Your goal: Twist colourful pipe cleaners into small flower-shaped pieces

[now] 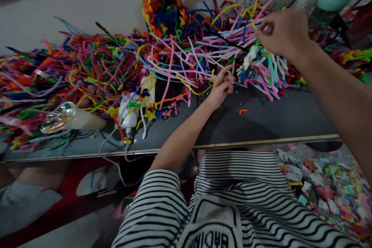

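Note:
My left hand (221,88) is low over the dark table, its index finger extended and the other fingers curled in. A short pink stem shows at its fingertips; whether the hand grips it I cannot tell. My right hand (283,33) is raised above the heap, thumb and fingers closed in a pinch. A curved yellow pipe cleaner (254,19) shows beside those fingertips, but what they hold is unclear. Below the right hand lies a bundle of pink, white and mint pipe cleaners (269,71). Long pale-lilac pipe cleaners (174,71) spread left of my left hand.
A large tangled heap of coloured pipe cleaners (87,60) covers the table's back and left. A clear-topped cup (87,118) lies on its side near a white charger (128,112) with cables. An orange scrap (243,111) sits near the front edge. Scraps (328,190) litter the floor.

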`<state>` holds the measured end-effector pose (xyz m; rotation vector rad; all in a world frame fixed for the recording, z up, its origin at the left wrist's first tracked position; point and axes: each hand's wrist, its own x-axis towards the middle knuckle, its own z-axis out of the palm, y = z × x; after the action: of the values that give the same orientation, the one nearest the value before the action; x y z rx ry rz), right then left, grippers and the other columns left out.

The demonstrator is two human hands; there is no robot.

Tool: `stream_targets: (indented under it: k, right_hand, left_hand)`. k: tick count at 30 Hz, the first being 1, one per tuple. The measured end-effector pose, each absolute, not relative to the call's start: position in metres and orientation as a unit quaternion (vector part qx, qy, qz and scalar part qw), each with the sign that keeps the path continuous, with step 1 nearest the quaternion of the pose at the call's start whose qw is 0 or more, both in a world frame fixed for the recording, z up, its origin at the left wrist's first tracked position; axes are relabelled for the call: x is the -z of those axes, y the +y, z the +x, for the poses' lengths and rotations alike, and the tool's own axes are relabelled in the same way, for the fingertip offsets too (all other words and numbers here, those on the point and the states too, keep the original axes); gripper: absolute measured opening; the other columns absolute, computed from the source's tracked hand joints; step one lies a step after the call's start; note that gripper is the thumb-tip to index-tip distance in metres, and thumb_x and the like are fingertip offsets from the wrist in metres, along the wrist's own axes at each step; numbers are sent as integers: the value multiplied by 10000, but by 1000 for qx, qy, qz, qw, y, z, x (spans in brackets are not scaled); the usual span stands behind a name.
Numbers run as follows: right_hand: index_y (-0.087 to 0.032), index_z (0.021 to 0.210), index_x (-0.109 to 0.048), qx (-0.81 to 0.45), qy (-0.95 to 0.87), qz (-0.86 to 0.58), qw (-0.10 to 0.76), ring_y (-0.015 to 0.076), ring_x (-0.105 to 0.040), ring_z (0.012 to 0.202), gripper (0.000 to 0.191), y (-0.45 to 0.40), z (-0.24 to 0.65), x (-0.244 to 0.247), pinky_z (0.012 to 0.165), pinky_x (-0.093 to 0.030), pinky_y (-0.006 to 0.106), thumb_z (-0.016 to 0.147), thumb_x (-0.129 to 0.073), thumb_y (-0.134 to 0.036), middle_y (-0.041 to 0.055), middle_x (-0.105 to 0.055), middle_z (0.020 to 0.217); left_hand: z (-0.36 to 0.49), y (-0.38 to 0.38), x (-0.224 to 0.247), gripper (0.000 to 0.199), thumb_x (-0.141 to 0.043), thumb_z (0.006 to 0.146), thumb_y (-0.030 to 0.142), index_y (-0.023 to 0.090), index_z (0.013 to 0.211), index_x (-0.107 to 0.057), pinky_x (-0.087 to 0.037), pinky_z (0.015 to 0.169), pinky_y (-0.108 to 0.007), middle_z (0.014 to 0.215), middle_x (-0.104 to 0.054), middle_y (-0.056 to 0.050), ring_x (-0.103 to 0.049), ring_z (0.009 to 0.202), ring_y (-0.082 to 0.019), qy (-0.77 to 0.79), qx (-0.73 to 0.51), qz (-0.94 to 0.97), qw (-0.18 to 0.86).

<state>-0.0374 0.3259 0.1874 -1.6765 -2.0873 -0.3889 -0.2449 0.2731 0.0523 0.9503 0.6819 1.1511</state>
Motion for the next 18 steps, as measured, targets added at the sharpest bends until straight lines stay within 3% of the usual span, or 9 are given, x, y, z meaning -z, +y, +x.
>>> stream_targets:
  k: [3, 7, 10, 12, 14, 16, 18]
  right_hand:
    - [-132, 1138, -821, 116, -802, -557, 184, 355, -754, 1130, 301, 349, -68, -185, 972, -566, 504, 942, -658, -291, 162, -817, 1097]
    - [-108, 1142, -816, 73, -847, -506, 149, 334, -759, 1103, 264, 379, -106, -172, 973, -587, 492, 932, -683, -196, 151, -817, 1074]
    - [-131, 1282, -759, 61, -851, -506, 126, 375, -708, 1225, 387, 396, -135, -159, 1027, -555, 562, 895, -736, -148, 177, -756, 1292]
    - [-121, 1272, -750, 47, -846, -516, 128, 373, -704, 1234, 378, 404, -153, -151, 1022, -554, 565, 896, -729, -96, 194, -741, 1318]
    - [-42, 1086, -765, 34, -833, -535, 136, 400, -721, 1191, 234, 412, -168, -146, 988, -554, 598, 854, -742, -21, 241, -764, 1225]
    - [-1, 777, -674, 21, -813, -558, 163, 438, -738, 1130, 111, 420, -178, -141, 943, -543, 658, 795, -710, 103, 316, -762, 1121]
    - [-94, 526, -430, 0, -800, -557, 223, 455, -737, 1107, 430, 428, -182, -134, 916, -521, 709, 742, -633, 219, 376, -743, 1042]
  left_hand:
    - [-247, 272, -57, 610, -606, 844, 134, 390, 1393, -536, -348, 569, -231, 817, -587, 66, -346, 524, -55, 334, -541, 394, 664]
    - [-248, 275, -54, 514, -577, 870, 188, 385, 1337, -488, -343, 580, -226, 835, -565, 66, -337, 524, -54, 344, -553, 367, 664]
    - [-248, 279, -48, 454, -595, 889, 232, 359, 1305, -467, -329, 589, -215, 836, -532, 58, -358, 541, -47, 325, -553, 355, 680]
    - [-247, 281, -45, 432, -598, 894, 239, 341, 1291, -465, -322, 588, -214, 834, -516, 54, -357, 547, -48, 328, -548, 355, 682]
    - [-246, 283, -45, 409, -586, 899, 230, 322, 1282, -477, -314, 577, -213, 825, -503, 53, -341, 540, -48, 332, -534, 367, 685]
    - [-245, 284, -45, 382, -582, 897, 213, 294, 1262, -505, -310, 567, -211, 811, -495, 49, -333, 535, -48, 325, -517, 388, 690]
    - [-244, 286, -44, 336, -592, 885, 196, 259, 1211, -546, -319, 570, -211, 800, -494, 41, -350, 546, -51, 322, -500, 416, 688]
